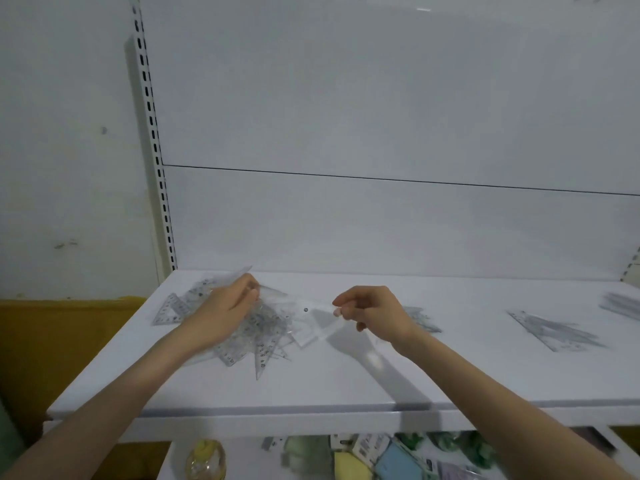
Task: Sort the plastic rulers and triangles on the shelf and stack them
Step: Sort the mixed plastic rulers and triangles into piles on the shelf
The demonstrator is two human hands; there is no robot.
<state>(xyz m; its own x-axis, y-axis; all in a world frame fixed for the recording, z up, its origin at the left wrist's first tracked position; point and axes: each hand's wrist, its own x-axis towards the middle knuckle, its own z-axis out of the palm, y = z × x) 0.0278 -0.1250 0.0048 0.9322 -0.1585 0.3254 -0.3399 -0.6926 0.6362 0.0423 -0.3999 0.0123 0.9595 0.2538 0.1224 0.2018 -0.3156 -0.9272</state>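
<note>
A jumbled pile of clear plastic rulers and triangles lies on the left part of the white shelf. My left hand reaches into the pile's top and pinches a clear triangle at its edge. My right hand pinches a clear flat piece with a small dark hole, holding it just right of the pile. A small stack of clear pieces lies behind my right wrist. A stack of triangles sits further right, and another stack lies at the far right edge.
A slotted white upright and a white back panel bound the shelf. Below the shelf's front edge I see a yellow bottle and coloured packets. A yellow-brown surface stands to the left.
</note>
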